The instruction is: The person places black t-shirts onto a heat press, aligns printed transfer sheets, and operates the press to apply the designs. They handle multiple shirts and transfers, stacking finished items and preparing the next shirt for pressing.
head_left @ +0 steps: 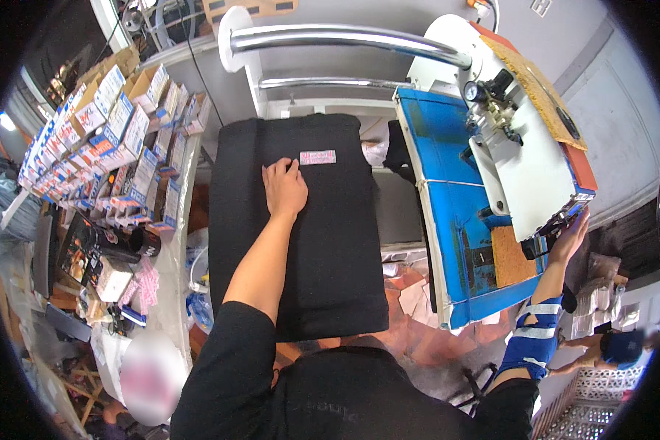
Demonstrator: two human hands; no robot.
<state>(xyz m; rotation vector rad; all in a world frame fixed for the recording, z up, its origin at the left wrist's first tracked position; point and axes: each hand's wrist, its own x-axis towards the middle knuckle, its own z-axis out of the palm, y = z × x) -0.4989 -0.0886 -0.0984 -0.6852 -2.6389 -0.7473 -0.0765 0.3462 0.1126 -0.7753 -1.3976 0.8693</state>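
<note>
A black cloth (pixel 330 249), seemingly a garment, lies flat over a rectangular board in front of me. My left hand (pixel 284 189) rests on it palm down, fingers apart. Just right of its fingertips is a small pale label with red print (pixel 317 157), flat on the cloth. Off to the right stands a press with a white head (pixel 517 198), carrying a pressure gauge (pixel 474 91) and metal fittings. My right hand (pixel 569 236) grips the black handle part (pixel 544 242) at the head's near corner; its fingers are partly hidden. A blue and white striped wrap (pixel 532 337) covers my right forearm.
A blue-topped board (pixel 444 213) sits under the press head, and a chrome bar (pixel 345 37) spans the back. On the left, a table (pixel 170 271) bears stacked open cartons (pixel 103 139) and a black mug (pixel 145 240). Another person in a blue cap (pixel 623 347) is at lower right.
</note>
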